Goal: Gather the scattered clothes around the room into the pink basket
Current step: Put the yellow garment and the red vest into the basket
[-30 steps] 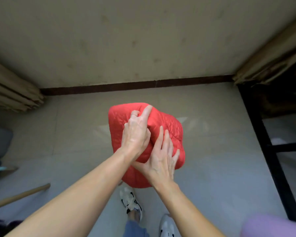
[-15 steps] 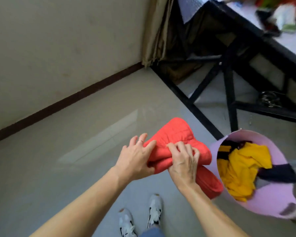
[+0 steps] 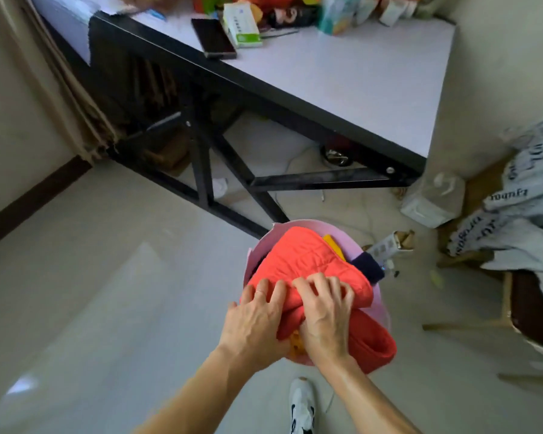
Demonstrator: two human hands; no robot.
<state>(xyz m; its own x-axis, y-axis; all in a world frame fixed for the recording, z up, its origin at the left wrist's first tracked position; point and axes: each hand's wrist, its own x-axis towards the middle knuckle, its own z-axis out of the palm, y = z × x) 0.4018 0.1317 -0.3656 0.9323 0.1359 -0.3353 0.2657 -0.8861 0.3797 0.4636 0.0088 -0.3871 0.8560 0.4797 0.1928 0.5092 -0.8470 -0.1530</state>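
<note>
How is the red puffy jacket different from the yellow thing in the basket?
The red puffy jacket lies on top, in plain sight; the yellow garment is mostly buried, with only small bits showing. The red puffy jacket is quilted; the yellow garment looks smooth. The left hand and right hand grip the red puffy jacket. Both are clothes in the pink basket.
</note>
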